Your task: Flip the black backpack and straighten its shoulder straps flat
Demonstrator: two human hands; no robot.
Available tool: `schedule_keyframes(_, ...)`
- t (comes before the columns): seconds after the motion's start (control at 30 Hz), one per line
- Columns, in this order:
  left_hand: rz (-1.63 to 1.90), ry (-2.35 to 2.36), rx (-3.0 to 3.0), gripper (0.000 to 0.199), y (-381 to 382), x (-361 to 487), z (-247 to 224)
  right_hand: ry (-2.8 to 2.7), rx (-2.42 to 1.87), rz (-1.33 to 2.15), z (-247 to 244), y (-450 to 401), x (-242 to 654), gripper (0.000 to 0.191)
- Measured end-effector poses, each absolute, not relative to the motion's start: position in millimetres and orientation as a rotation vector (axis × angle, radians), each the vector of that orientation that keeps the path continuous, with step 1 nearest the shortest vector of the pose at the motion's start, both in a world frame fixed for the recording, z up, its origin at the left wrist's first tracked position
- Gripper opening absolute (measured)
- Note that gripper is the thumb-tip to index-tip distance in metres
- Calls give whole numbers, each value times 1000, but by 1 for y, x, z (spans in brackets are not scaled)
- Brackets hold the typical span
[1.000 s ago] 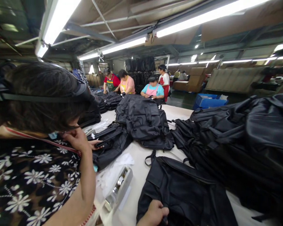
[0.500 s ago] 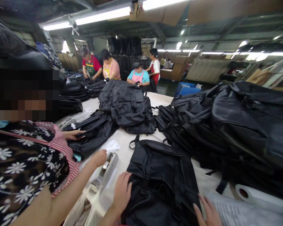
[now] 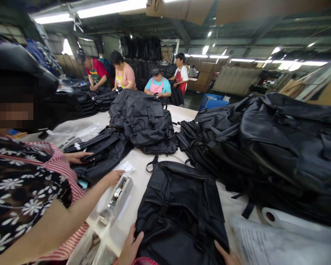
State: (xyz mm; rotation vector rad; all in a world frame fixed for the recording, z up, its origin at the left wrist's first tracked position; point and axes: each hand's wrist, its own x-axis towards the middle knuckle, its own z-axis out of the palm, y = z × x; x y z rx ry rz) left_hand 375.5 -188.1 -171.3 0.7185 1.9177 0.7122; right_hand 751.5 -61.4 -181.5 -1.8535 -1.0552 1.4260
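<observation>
A black backpack with a flap, straps and buckles lies on the white table in front of me, its top pointing away. At its lower left edge is my left hand, thumb on the bag's side and fingers curled against it. My right hand holds the lower right edge; its thumb shows, while most of its fingers are hidden by the bag and the frame edge. A short loop sticks out at the bag's top left corner.
A tape dispenser stands left of the backpack. Beside it, a co-worker's hand reaches past white papers. Black backpacks are piled right and ahead. A white roll and plastic bag lie at right.
Both my hands have slid toward me along the backpack's sides, to its lower edges. The view has shifted slightly to the right. The backpack stays in about the same place.
</observation>
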Motion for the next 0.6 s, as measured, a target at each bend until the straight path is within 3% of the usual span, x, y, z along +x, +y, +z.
schedule_keyframes(0.13,673,1920,755,70,-179,372,-173,-944,-1822,1499,-167,-59,748,79)
schedule_keyframes(0.3,605,1900,778,70,-174,374,-163,-1053,-1884,1326,-141,-52,743,77)
schedule_keyframes(0.6,957,1692,785,84,-150,380,-135,-1249,-1746,1224,-9,-11,713,58)
